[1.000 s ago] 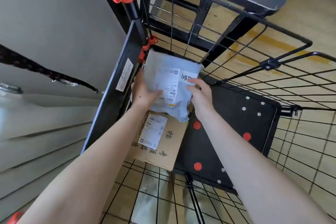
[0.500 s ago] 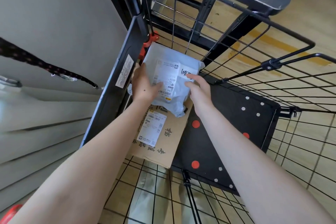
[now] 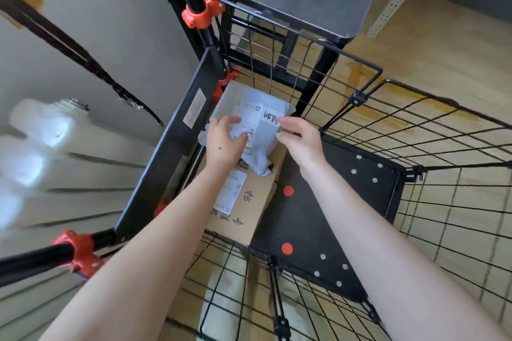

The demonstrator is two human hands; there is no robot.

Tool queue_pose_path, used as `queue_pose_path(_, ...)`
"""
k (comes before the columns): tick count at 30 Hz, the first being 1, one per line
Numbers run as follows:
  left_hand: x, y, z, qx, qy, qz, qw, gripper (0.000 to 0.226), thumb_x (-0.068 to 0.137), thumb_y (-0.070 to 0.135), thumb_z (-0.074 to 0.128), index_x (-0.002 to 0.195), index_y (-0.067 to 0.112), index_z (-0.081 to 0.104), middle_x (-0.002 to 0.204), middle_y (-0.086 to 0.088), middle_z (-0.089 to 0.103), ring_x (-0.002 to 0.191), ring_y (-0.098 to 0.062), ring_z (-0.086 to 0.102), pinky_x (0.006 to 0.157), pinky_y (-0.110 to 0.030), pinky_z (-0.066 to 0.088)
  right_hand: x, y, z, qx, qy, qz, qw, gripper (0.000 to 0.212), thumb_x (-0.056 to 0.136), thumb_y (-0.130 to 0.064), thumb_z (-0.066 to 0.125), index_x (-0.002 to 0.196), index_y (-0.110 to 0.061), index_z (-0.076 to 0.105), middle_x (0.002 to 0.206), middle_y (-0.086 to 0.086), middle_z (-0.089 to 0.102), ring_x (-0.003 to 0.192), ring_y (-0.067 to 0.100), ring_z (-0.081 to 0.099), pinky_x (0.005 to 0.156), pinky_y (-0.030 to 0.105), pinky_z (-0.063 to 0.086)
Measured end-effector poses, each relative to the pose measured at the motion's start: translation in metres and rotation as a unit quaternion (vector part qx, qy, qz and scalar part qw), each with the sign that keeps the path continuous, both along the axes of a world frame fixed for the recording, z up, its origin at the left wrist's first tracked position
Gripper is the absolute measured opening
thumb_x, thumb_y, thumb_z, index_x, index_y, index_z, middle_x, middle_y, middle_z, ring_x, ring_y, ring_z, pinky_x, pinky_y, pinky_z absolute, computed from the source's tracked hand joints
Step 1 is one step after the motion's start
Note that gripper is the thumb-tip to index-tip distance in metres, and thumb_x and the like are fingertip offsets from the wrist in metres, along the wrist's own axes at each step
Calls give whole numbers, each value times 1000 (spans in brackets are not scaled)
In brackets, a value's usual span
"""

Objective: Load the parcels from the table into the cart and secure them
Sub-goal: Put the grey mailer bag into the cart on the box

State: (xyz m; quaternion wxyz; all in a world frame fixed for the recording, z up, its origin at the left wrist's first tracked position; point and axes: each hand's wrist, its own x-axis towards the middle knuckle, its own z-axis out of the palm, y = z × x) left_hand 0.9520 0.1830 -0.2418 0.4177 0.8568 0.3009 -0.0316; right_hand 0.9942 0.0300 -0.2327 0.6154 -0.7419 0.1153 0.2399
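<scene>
grey mailer [image 3: 241, 97] held by left grip [image 3: 224, 138], thumb on its label. right grip [image 3: 300, 140] at its right edge; pinch or mere touch cannot be told. it lies on cardboard box [image 3: 257, 202] beneath both grips, in cart [image 3: 166, 152] corner. judged light, soft, slick film: best taken by opposite edges.

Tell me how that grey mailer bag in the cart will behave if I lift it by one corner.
Probably floppy: the grey mailer bag is wrinkled and its loose tail droops over the cardboard box. Likely light: it looks thin and soft. Its smooth film may slide on the box.
</scene>
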Motion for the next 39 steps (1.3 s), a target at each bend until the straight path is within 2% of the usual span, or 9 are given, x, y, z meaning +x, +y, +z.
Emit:
queue_pose_path(4, -21, -22, 54, -14, -39, 34, 999, 27, 85, 7, 55, 107, 15, 67, 113, 0, 53, 96, -11, 54, 80, -22, 43, -13, -20, 49, 21, -7, 34, 999, 31, 84, 4, 62, 102, -20, 68, 103, -1, 68, 98, 4, 62, 92, 32, 52)
queue_pose_path(8, -42, -43, 119, -16, -79, 72, 994, 26, 83, 4, 51, 100, 14, 67, 107, -1, 61, 86, -6, 55, 67, -15, 41, -24, -34, 112, 37, -19, 88, 995, 29, 85, -1, 66, 93, -29, 67, 99, -2, 69, 100, 14, 64, 90, 40, 52)
queue_pose_path(12, -72, -58, 191, 7, -133, 97, 986, 21, 82, 6, 53, 91, 14, 70, 87, 3, 64, 75, -8, 57, 68, -24, 46, -41, -45, 174, 35, -71, 162, 984, 26, 85, -3, 68, 97, -26, 68, 100, 0, 70, 101, 13, 64, 91, 35, 52)
queue_pose_path(15, -100, -60, 245, 42, -170, 97, 980, 16, 81, 7, 57, 81, 19, 68, 75, 7, 63, 70, -8, 56, 66, -23, 45, -59, -45, 222, 25, -114, 214, 970, 24, 84, -5, 69, 96, -26, 69, 94, -4, 69, 95, 10, 64, 79, 22, 49)
queue_pose_path(19, -142, -55, 318, 60, -206, 143, 966, 9, 81, 10, 60, 79, 17, 66, 77, -3, 66, 72, -18, 61, 64, -28, 48, -84, -42, 288, 9, -185, 275, 944, 20, 83, -7, 69, 93, -24, 72, 82, -13, 68, 80, -7, 62, 75, 15, 48)
queue_pose_path(22, -184, -53, 361, 62, -235, 172, 955, 6, 84, 10, 61, 81, 13, 65, 73, -5, 63, 63, -14, 56, 58, -25, 46, -107, -37, 335, 22, -230, 322, 918, 18, 83, -8, 70, 94, -22, 72, 79, -12, 68, 69, -8, 61, 67, 11, 46)
queue_pose_path(25, -229, -51, 389, 67, -247, 216, 942, 7, 86, 11, 63, 81, 15, 64, 66, 5, 55, 55, -1, 46, 51, -9, 37, -133, -20, 379, 20, -270, 382, 883, 16, 85, -17, 71, 98, -25, 71, 84, -12, 68, 78, -1, 64, 72, 15, 50)
queue_pose_path(32, -334, -45, 435, 130, -271, 290, 909, 12, 86, 11, 65, 79, 20, 62, 66, 5, 58, 59, 1, 52, 54, -10, 42, -227, 27, 450, 60, -330, 502, 797, 19, 86, -25, 70, 104, -28, 67, 91, -15, 67, 84, -5, 64, 66, 6, 44)
queue_pose_path(39, -467, -58, 467, 187, -327, 362, 853, 11, 86, 6, 65, 81, 16, 65, 69, 5, 61, 61, -2, 55, 56, -13, 45, -347, 46, 464, 118, -316, 572, 748, 18, 83, -24, 73, 99, -29, 68, 94, -9, 69, 86, 2, 67, 74, 19, 54)
